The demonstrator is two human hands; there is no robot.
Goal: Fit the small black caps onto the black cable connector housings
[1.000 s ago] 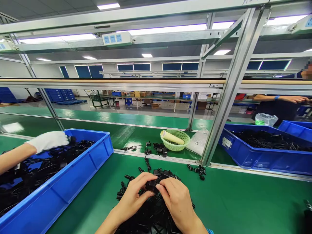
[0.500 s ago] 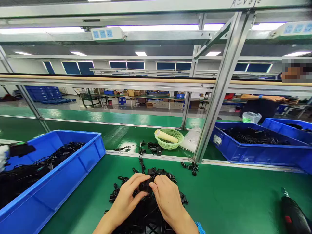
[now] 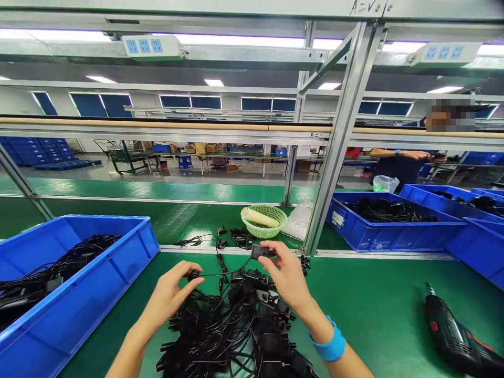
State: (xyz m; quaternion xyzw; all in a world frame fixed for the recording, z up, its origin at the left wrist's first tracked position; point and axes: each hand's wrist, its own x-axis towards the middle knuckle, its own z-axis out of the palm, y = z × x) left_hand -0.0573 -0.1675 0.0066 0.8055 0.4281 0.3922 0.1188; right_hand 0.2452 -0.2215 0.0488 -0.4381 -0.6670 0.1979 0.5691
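Observation:
A tangled pile of black cables with small black adapter blocks (image 3: 236, 331) lies on the green table right in front of me. My right hand (image 3: 285, 275) is raised over the far side of the pile and pinches a small black adapter block (image 3: 262, 252). A thin black cable (image 3: 224, 273) runs from that block to my left hand (image 3: 173, 289), which pinches the cable's plug end (image 3: 192, 274). The cable hangs stretched between both hands above the pile.
A blue bin of black cables (image 3: 90, 294) stands at my left. Further blue bins (image 3: 394, 231) stand behind a metal frame post (image 3: 334, 152) at the right. A green basket (image 3: 263, 223) sits on the far belt. A black and red power screwdriver (image 3: 452, 336) lies at right. A person stands far right.
My hands came apart from the pile's top, lifting out one adapter and stretching its cable between them. The gloved hand of another person left the blue bin. The view turned right.

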